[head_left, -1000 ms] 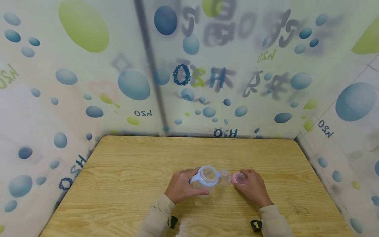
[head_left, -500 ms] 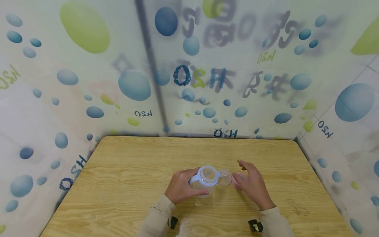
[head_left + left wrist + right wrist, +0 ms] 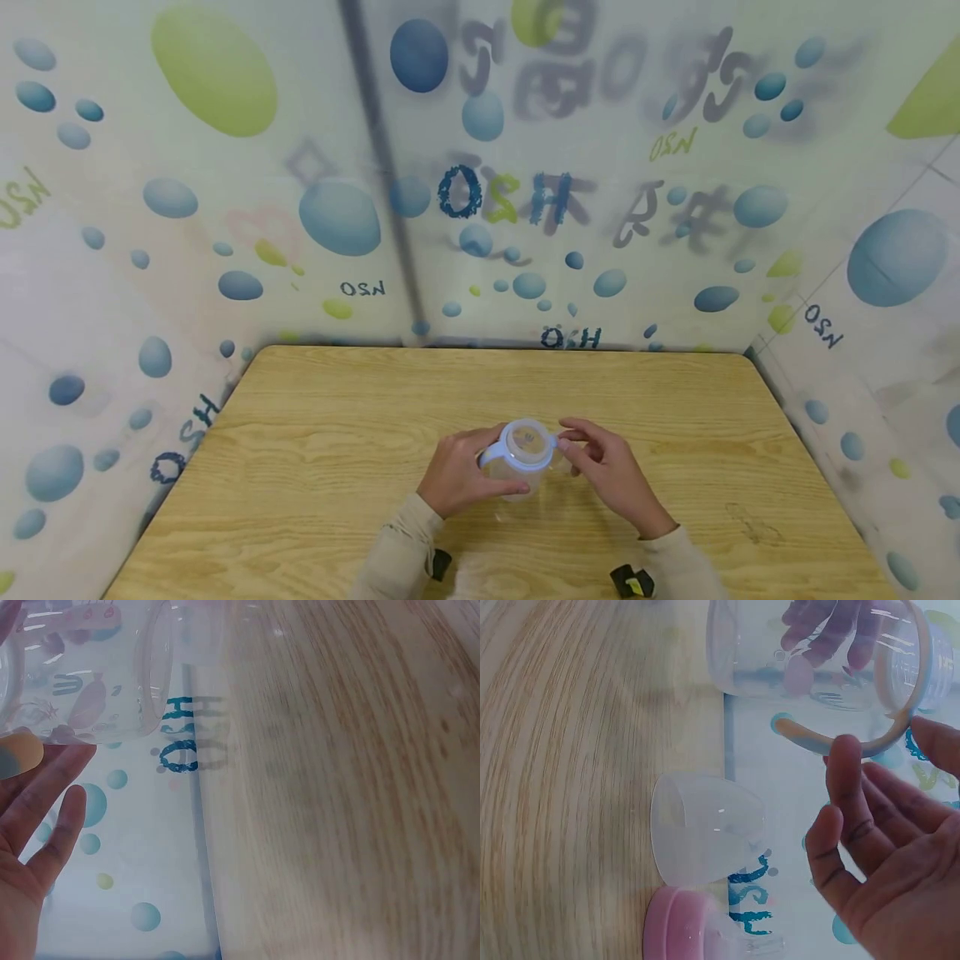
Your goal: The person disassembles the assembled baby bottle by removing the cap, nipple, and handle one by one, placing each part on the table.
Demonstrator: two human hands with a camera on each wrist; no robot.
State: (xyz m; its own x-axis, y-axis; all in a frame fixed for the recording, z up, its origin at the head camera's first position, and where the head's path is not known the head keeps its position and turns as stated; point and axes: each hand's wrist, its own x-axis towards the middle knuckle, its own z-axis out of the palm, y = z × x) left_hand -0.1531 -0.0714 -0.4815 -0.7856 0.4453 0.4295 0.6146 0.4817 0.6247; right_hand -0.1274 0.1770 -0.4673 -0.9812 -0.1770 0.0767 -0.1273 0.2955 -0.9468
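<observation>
A clear baby bottle [image 3: 517, 485] stands on the table, and my left hand [image 3: 459, 477] grips it around its left side. Around its neck runs a light blue ring with a handle [image 3: 810, 740]. My right hand [image 3: 613, 482] is at the handle's right side, thumb and fingertips pinching it in the right wrist view. Below that hand, a translucent dome cap [image 3: 697, 832] stands on the table. Beside the cap sits a pink collar [image 3: 673, 926] with a clear nipple [image 3: 742, 941]; in the head view, the right hand hides it.
The wooden table [image 3: 337, 417] reaches back to a wall [image 3: 450, 267] printed with blue and green bubbles. Similar patterned walls close in on the left and right. Black straps [image 3: 633, 582] show near both sleeves.
My right hand has let go of the pink collar with the nipple and moved left to the bottle's blue handle. The left hand and the bottle have stayed in place.
</observation>
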